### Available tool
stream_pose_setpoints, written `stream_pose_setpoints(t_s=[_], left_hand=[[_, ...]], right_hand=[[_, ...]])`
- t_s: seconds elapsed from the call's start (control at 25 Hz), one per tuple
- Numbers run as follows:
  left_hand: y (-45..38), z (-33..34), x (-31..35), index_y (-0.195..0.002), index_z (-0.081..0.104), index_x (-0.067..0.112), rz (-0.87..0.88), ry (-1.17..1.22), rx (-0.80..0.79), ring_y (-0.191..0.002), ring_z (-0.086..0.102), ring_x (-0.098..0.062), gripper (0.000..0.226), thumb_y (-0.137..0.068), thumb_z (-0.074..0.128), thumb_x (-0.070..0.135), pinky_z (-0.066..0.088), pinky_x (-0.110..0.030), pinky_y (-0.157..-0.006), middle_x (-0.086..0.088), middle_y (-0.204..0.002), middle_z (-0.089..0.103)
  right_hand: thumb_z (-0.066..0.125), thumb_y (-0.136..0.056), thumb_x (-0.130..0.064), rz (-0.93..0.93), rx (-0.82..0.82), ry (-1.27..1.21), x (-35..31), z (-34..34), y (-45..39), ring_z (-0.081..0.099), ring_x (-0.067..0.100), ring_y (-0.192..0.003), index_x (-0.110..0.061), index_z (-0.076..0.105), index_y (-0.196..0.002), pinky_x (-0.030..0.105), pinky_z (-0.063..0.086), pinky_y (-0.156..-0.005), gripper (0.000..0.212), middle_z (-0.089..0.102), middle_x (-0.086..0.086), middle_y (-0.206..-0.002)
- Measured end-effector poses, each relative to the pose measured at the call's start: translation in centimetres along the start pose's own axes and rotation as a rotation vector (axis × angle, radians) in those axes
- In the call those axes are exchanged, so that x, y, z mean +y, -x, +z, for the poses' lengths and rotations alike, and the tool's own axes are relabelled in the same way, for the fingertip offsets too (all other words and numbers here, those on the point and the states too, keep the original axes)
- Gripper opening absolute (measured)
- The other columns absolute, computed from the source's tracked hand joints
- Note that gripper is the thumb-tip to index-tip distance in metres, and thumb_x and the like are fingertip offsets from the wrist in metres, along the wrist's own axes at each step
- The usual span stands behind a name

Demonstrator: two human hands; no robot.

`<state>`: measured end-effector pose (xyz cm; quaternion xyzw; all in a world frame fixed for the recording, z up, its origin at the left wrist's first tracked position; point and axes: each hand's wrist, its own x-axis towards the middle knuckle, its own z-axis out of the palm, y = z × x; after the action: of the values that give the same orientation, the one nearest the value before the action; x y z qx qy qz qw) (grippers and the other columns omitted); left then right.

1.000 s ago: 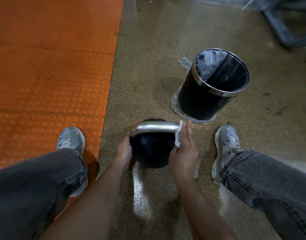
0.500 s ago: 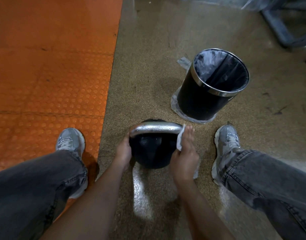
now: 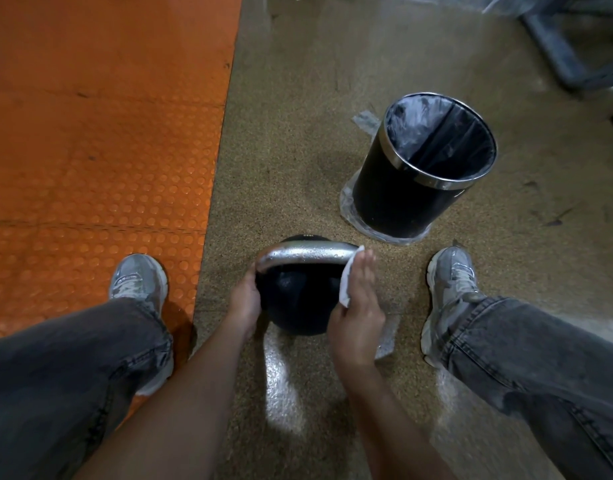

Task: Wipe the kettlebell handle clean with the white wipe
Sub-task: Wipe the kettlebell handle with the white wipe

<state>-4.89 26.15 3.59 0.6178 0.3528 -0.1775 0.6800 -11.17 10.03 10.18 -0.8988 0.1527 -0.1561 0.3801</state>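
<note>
A black kettlebell (image 3: 299, 306) with a silver handle (image 3: 308, 255) stands on the speckled floor between my feet. My left hand (image 3: 244, 301) grips the kettlebell's left side at the base of the handle, its fingers wrapped out of sight behind it. With straight fingers, my right hand (image 3: 358, 306) presses the white wipe (image 3: 346, 285) flat against the right end of the handle. The wipe's edge shows along the inner side of my fingers. My right thumb is hidden.
A black bin (image 3: 419, 181) with a chrome rim and a clear liner stands just beyond the kettlebell to the right. An orange studded mat (image 3: 97, 140) covers the floor on the left. My shoes (image 3: 452, 282) flank the kettlebell. A dark metal frame (image 3: 571, 57) sits far right.
My right hand has shifted slightly with the wipe at the handle's right end, and more of the wipe now shows below my fingers. My left hand and the kettlebell stay put.
</note>
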Motion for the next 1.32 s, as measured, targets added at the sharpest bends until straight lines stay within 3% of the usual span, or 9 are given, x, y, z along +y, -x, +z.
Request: stream_pose_setpoints(t_s=[0.12, 0.28, 0.36, 0.56, 0.68, 0.88, 1.0, 1.16, 1.32], left_hand=[[0.2, 0.0, 0.0, -0.093, 0.066, 0.025, 0.008, 0.004, -0.012, -0.110, 0.059, -0.026, 0.038, -0.101, 0.038, 0.049, 0.046, -0.046, -0.101, -0.007, -0.110, 0.069], [0.3, 0.4, 0.2, -0.095, 0.067, 0.024, -0.015, 0.001, -0.009, -0.106, 0.059, -0.023, 0.038, -0.101, 0.039, 0.051, 0.047, -0.037, -0.094, -0.006, -0.111, 0.068], [0.3, 0.3, 0.2, -0.093, 0.066, 0.027, 0.002, -0.021, -0.009, -0.105, 0.058, -0.021, 0.038, -0.101, 0.038, 0.051, 0.045, -0.035, -0.088, -0.005, -0.112, 0.068], [0.6, 0.4, 0.4, -0.106, 0.066, 0.024, -0.006, 0.012, -0.017, -0.107, 0.058, -0.020, 0.037, -0.101, 0.039, 0.050, 0.044, -0.034, -0.091, -0.004, -0.113, 0.068], [0.6, 0.3, 0.5, -0.099, 0.071, 0.023, -0.001, 0.007, 0.009, -0.106, 0.063, -0.027, 0.041, -0.097, 0.045, 0.054, 0.050, -0.047, -0.096, -0.009, -0.107, 0.072], [0.3, 0.2, 0.4, -0.101, 0.071, 0.023, 0.000, 0.038, -0.015, -0.109, 0.063, -0.027, 0.040, -0.098, 0.043, 0.051, 0.049, -0.051, -0.100, -0.010, -0.109, 0.072], [0.7, 0.3, 0.5, -0.100, 0.070, 0.023, 0.000, 0.035, 0.008, -0.107, 0.063, -0.027, 0.037, -0.100, 0.043, 0.048, 0.051, -0.048, -0.097, -0.010, -0.109, 0.071], [0.8, 0.7, 0.8, -0.098, 0.069, 0.021, -0.020, 0.077, 0.002, -0.104, 0.063, -0.025, 0.035, -0.101, 0.044, 0.045, 0.051, -0.043, -0.094, -0.010, -0.108, 0.071], [0.8, 0.5, 0.6, -0.097, 0.068, 0.023, -0.009, 0.069, 0.008, -0.108, 0.062, -0.026, 0.032, -0.102, 0.043, 0.043, 0.050, -0.044, -0.097, -0.010, -0.110, 0.070]], right_hand=[[0.047, -0.080, 0.026, 0.119, -0.017, -0.070, 0.6, -0.2, -0.2, 0.023, 0.011, -0.155, -0.019, 0.024, -0.160, 0.040, 0.034, -0.123, 0.095, 0.024, -0.007, -0.165], [0.045, -0.076, 0.026, 0.046, -0.005, -0.058, -0.7, 0.0, -0.2, 0.013, 0.003, -0.156, -0.024, 0.020, -0.161, 0.019, 0.023, -0.124, 0.101, 0.022, -0.008, -0.168], [0.047, -0.078, 0.025, 0.056, 0.028, -0.094, -1.1, 0.3, 1.1, 0.019, 0.004, -0.155, -0.022, 0.025, -0.160, 0.027, 0.030, -0.124, 0.097, 0.024, -0.011, -0.166], [0.066, -0.094, 0.005, 0.441, 0.277, -0.238, -2.5, 0.6, -1.1, 0.061, 0.017, -0.123, -0.009, 0.066, -0.136, 0.028, 0.052, -0.104, 0.044, 0.063, 0.000, -0.133], [0.069, -0.096, -0.012, 0.568, 0.372, -0.306, -3.3, 0.3, -3.0, 0.065, 0.015, -0.100, -0.010, 0.074, -0.115, 0.034, 0.057, -0.091, 0.019, 0.066, -0.001, -0.108], [0.070, -0.092, -0.003, 0.325, 0.342, -0.223, -3.0, 0.1, -2.2, 0.065, 0.011, -0.098, -0.008, 0.071, -0.110, 0.024, 0.054, -0.086, 0.019, 0.068, -0.002, -0.105], [0.070, -0.092, -0.001, 0.410, 0.322, -0.269, -1.8, -0.3, -2.3, 0.067, 0.012, -0.099, -0.009, 0.071, -0.110, 0.033, 0.059, -0.088, 0.019, 0.070, -0.002, -0.105], [0.075, -0.087, 0.000, 0.223, 0.285, -0.201, -1.9, -0.1, -1.7, 0.063, 0.001, -0.093, -0.010, 0.071, -0.103, 0.013, 0.052, -0.082, 0.019, 0.068, -0.004, -0.103], [0.078, -0.086, -0.005, 0.326, 0.335, -0.313, -0.8, 0.6, -1.5, 0.064, -0.005, -0.091, -0.012, 0.072, -0.097, 0.030, 0.059, -0.082, 0.015, 0.071, -0.007, -0.097]])
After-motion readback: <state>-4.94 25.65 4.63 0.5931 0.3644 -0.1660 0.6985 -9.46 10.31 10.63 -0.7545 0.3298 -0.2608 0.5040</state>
